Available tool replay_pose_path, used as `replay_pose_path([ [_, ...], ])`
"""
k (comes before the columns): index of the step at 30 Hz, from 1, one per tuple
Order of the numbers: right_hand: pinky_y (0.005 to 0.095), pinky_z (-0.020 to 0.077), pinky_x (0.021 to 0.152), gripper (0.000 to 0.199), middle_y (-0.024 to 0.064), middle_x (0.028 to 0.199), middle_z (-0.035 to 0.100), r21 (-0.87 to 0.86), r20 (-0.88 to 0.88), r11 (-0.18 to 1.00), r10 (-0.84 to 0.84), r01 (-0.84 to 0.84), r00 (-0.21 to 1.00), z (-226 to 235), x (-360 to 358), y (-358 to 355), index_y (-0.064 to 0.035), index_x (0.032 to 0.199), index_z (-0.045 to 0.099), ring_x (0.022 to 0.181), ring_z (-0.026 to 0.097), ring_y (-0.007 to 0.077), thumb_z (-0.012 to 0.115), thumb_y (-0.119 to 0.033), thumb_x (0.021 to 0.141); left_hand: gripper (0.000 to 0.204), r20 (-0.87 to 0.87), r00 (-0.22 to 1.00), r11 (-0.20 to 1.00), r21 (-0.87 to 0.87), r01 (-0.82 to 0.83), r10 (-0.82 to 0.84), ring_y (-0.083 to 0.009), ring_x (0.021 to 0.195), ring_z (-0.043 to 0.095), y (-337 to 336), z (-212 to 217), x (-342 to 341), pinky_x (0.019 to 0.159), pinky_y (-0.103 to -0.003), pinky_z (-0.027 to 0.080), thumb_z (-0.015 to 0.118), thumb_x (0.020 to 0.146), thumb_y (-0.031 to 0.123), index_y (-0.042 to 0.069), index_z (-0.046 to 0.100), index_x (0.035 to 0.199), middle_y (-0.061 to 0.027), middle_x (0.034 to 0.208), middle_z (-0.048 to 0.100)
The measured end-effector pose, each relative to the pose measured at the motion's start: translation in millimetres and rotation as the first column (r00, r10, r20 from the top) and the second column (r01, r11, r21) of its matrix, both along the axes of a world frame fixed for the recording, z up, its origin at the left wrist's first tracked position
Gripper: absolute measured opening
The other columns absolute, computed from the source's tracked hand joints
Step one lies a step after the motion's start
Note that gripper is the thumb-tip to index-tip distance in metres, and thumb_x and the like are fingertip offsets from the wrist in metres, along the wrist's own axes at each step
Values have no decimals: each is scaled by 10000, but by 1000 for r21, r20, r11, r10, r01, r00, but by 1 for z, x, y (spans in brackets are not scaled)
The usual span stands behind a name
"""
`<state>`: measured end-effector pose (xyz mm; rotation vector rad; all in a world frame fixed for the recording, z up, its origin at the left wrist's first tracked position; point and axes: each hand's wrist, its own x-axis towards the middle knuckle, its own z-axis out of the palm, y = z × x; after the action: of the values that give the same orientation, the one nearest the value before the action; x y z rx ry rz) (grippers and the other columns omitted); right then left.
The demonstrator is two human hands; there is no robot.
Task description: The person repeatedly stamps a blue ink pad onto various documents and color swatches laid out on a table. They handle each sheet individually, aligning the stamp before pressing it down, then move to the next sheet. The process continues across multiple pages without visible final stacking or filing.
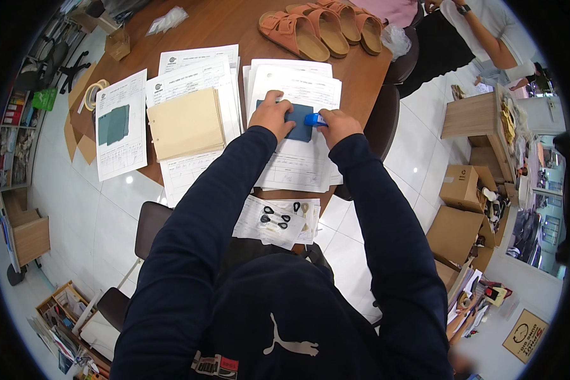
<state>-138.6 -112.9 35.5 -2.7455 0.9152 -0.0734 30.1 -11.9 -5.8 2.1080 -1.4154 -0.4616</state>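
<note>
At the far left of the round wooden tabletop (pixel 234 25) we see a sheet with green swatches (pixel 113 125), then a tan folder (pixel 185 123). Our left hand (pixel 271 116) presses flat, fingers spread, on the dark blue swatch (pixel 299 121) lying on the stacked paper forms (pixel 297 161). Our right hand (pixel 337 125) pinches a small blue tape dispenser (pixel 315 119) against the swatch's right edge. Beyond, orange sandals (pixel 320 28) rest.
</note>
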Motion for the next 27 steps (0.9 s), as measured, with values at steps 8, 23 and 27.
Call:
replay_pose_path([
  [8,410,535,746,246,136,932,660,-68,-94,998,7,-14,996,-13,7,-3,-71,1053,608,860,653,326,670,-185,844,313,33,999,1000,-28,14,-13,-333,1092,580,-1,-7,-1,933,-379,485,792,731,161,85,638,993,-143,1328,448],
  [23,244,458,649,381,30,787,603,652,354,644,-726,401,590,13,-167,102,65,1114,616,703,515,87,742,-137,817,799,354,889,948,233,218,-291,-338,1279,411,-1,36,9,1054,-453,347,812,687,431,50,517,1324,-150,1381,449],
  [27,246,493,717,355,52,886,638,859,269,438,-826,264,496,-7,-168,135,66,1116,601,775,572,84,722,-127,843,545,296,954,997,53,-58,40,-368,1097,557,8,45,19,933,-422,459,737,783,377,1,600,1153,-231,1178,581],
])
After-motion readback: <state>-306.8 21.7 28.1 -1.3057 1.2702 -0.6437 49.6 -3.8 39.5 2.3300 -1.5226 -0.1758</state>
